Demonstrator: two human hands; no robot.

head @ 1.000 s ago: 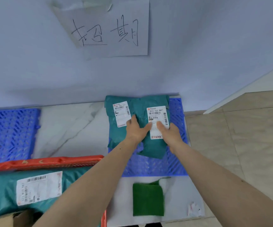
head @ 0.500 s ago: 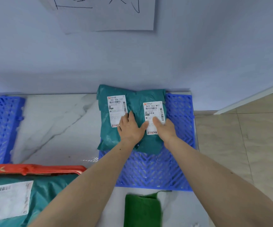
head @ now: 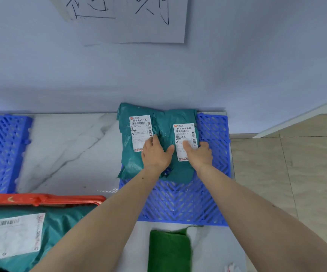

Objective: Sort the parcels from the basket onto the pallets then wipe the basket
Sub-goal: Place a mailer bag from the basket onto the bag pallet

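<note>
Wall [head: 237, 65]: one, pale blue, carrying one paper sign [head: 135, 18] with handwritten characters, cut off by the top edge.

Counter [head: 66, 150]: one, white marble, set against the wall. Tan floor [head: 296, 173] lies to its right.

Pallets: two, blue plastic lattice. The left pallet [head: 1, 154] is partly out of view. The right pallet [head: 178, 203] sits at the counter's right end against the wall.

Basket [head: 41, 200]: one, red; only its rim shows, lower left. One teal parcel with a white label, the basket parcel [head: 60, 228], lies inside it.

Parcels on the right pallet: two, teal, side by side and touching, at the pallet's far end. The left parcel [head: 133, 146] overhangs the pallet's left edge; its label reads 780 C06 127. The right parcel [head: 180, 154] carries a label reading 843 Y63 M47.

Cloth [head: 168, 250]: one, green, folded, on the counter just in front of the right pallet.

Hands: two, flat, with fingers extended. The left hand [head: 155, 154] presses where the two parcels meet, fingertips on the left parcel's label. The right hand [head: 198, 154] presses on the right parcel, covering part of its label. Both forearms cross over the right pallet's near half.
</note>
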